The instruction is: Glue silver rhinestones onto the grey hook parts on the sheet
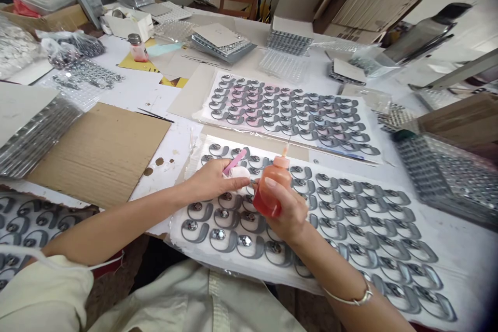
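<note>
My right hand (287, 211) is closed round a small squeeze bottle (272, 187) of orange-red liquid with a thin nozzle pointing up. My left hand (213, 180) pinches a pink stick (234, 161) and a small white piece (240, 172), resting on the near sheet (350, 207). That clear sheet carries rows of grey curved pieces, each with a shiny stud. Both hands meet over the sheet's left part, almost touching.
A second sheet of grey pieces (288, 111) lies just beyond. A brown cardboard (101, 150) sits to the left, stacked clear trays (35, 135) further left, a tray stack (447, 176) on the right. A small pink-filled bottle (137, 47), boxes and bags crowd the back.
</note>
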Tool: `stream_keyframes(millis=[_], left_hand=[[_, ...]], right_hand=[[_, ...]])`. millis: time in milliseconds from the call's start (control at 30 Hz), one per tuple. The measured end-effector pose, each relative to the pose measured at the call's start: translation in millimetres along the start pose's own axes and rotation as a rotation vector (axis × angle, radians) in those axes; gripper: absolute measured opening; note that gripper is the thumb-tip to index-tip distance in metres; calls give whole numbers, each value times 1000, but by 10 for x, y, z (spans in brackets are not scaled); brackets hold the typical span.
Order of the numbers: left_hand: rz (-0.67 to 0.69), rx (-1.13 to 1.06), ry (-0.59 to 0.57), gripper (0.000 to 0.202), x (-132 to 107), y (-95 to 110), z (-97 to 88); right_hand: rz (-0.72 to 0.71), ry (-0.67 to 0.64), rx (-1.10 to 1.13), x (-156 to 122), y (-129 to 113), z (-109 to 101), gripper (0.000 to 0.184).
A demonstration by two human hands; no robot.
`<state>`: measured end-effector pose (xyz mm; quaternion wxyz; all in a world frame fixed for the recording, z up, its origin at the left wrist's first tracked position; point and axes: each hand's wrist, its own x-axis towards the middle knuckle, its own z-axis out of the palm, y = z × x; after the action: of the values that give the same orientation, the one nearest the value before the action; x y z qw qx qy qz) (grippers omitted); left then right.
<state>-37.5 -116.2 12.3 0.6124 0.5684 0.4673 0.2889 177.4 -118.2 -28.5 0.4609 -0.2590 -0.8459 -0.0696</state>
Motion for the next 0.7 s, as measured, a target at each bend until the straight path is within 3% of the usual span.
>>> stream_keyframes(millis=[133, 267, 467, 700], left_hand=[[33, -5, 32, 52, 18, -64, 33], [37, -19, 91, 56, 18, -93, 75], [50, 26, 143, 49, 8, -87, 106], [76, 55, 152, 43, -4, -115, 122]], right_hand=[[-43, -46, 44, 12, -12, -1, 81], [-52, -14, 16, 17, -38, -5, 82], [-50, -24, 60, 21, -21, -26, 83], [82, -2, 123, -6, -24, 8, 78]])
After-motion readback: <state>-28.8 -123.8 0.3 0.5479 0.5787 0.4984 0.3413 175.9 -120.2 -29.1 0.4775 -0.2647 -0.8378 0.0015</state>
